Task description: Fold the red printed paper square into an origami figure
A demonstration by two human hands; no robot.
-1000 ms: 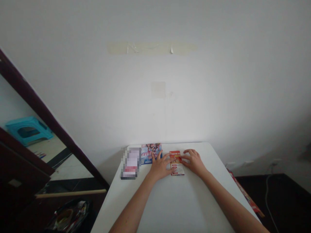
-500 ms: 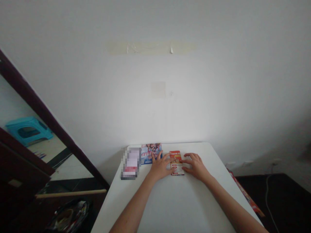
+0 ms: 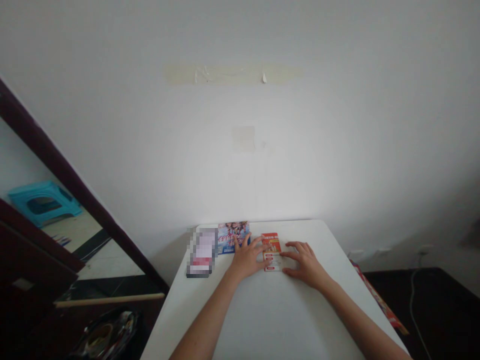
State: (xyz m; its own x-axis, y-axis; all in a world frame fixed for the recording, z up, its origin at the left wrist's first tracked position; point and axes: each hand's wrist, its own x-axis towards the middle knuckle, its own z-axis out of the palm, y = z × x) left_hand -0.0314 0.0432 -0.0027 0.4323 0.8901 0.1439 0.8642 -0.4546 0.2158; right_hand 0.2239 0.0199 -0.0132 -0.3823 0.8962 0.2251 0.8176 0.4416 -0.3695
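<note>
A small red and white leaflet (image 3: 271, 248) lies flat near the far edge of the white table (image 3: 270, 315). My left hand (image 3: 247, 257) rests flat on the table with fingers spread, its fingertips on the leaflet's left edge. My right hand (image 3: 305, 262) lies with fingers stretched out, touching the leaflet's right side near its lower corner. Neither hand lifts it. A blue picture leaflet (image 3: 232, 236) lies just beyond my left hand.
A blurred-out dark booklet (image 3: 202, 251) lies at the table's far left corner. A white wall stands right behind the table. A dark wooden frame (image 3: 56, 165) leans at the left, with a turquoise stool (image 3: 43, 200) behind it. A cable (image 3: 414, 295) runs over the dark floor at the right.
My right hand has slid toward me along the leaflet's right edge, from its upper part to its lower corner. My left hand and the leaflet have stayed in place.
</note>
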